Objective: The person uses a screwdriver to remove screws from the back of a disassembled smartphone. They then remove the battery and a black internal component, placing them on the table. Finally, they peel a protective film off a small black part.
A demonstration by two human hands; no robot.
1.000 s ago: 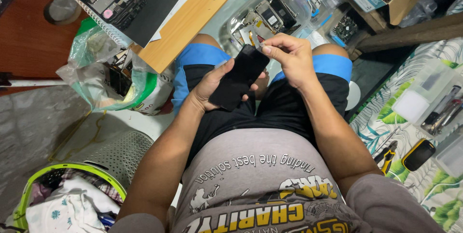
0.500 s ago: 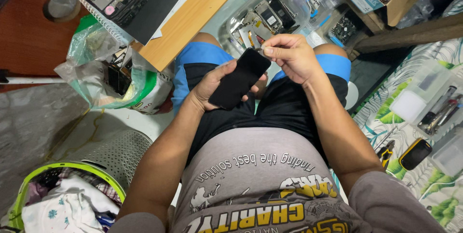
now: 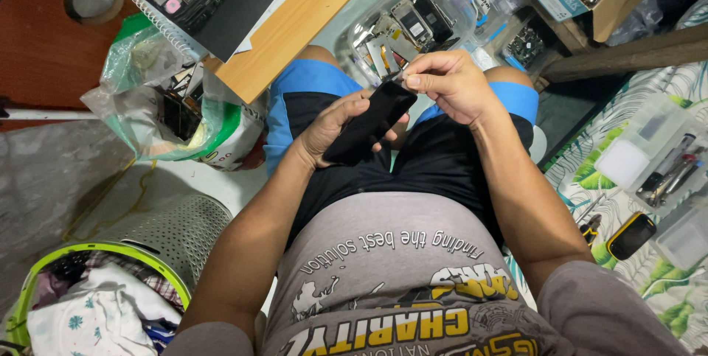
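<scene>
Left hand [image 3: 332, 124] cradles a black phone [image 3: 369, 120] over the lap, right hand [image 3: 446, 83] pinching its top edge, clear parts bin [image 3: 413, 21] just beyond.

Two hands [image 3: 391, 113] on one black phone [image 3: 369, 121] — one laundry basket [image 3: 166, 242], one plastic bag [image 3: 158, 105].

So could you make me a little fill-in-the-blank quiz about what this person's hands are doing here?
1. The left hand cradles a ____ phone from below.
2. The right hand pinches the phone's ____ end.
3. A clear tub of phone parts sits past the ____.
4. The basket at lower left has a ____ rim.

Missing words: black; far; knees; green
</scene>
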